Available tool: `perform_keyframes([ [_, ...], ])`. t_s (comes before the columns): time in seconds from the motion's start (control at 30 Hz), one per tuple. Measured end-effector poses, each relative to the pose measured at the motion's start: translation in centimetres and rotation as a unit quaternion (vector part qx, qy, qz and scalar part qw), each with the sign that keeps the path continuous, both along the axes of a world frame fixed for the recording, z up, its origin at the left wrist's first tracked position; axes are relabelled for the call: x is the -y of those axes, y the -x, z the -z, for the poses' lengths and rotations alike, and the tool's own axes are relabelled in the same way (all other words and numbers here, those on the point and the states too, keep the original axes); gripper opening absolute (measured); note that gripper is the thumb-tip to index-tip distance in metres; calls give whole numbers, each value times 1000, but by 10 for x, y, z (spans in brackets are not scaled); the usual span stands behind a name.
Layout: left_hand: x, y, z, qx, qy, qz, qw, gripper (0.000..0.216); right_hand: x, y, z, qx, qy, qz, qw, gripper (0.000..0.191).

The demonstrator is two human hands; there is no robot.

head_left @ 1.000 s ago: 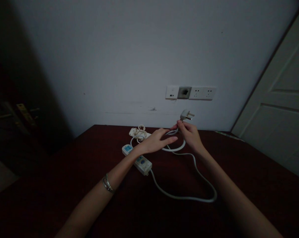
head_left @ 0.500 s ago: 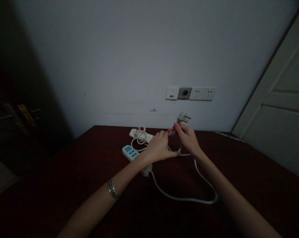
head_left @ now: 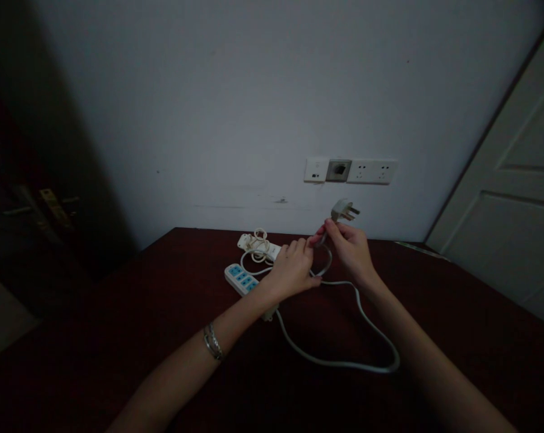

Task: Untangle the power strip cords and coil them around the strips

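Observation:
A white power strip with blue sockets (head_left: 241,280) lies on the dark red table (head_left: 118,337). Its white cable (head_left: 344,361) runs in a wide loop toward me and back up to my hands. My right hand (head_left: 351,249) is closed on the cable just below the white three-pin plug (head_left: 343,210), which sticks up above my fingers. My left hand (head_left: 294,267) is curled around the cable beside it, fingertips almost touching the right hand. A small loop of cable hangs between the two hands.
A second white power strip with its cord bundled (head_left: 258,243) lies behind the first, near the wall. Wall sockets (head_left: 351,171) sit above the table's far edge. A white door (head_left: 511,210) stands at the right, a dark door with a brass handle (head_left: 50,204) at the left.
My left hand went from flat and open over the cable to curled around it. The loop between the hands has become smaller. The plug stays raised in my right hand.

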State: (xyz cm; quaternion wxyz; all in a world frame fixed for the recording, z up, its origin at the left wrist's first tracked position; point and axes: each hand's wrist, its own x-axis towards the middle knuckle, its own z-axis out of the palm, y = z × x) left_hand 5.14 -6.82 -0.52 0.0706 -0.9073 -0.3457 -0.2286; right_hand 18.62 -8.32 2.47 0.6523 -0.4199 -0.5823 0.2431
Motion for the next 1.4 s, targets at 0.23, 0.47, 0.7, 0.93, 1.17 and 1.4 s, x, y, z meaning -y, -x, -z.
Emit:
perform_keyframes([
  [0.23,10,9,-14,3,86,53,995,86,2,-10,-12,-252,80,-50,963,31],
  [0.47,10,15,-25,63,237,152,957,68,-8,-19,-3,-306,122,-93,939,28],
  [0.7,-22,18,-22,245,508,141,813,54,-21,-32,6,-354,126,-118,919,29],
  [0.93,-16,9,-13,217,493,115,835,31,-24,-42,5,-413,172,-130,885,30],
  [1.17,27,-6,-12,164,307,147,926,44,-26,-60,5,-442,168,-139,870,29],
  [1.4,44,-17,-4,91,244,129,957,57,-34,-91,14,-438,158,-119,877,27],
])
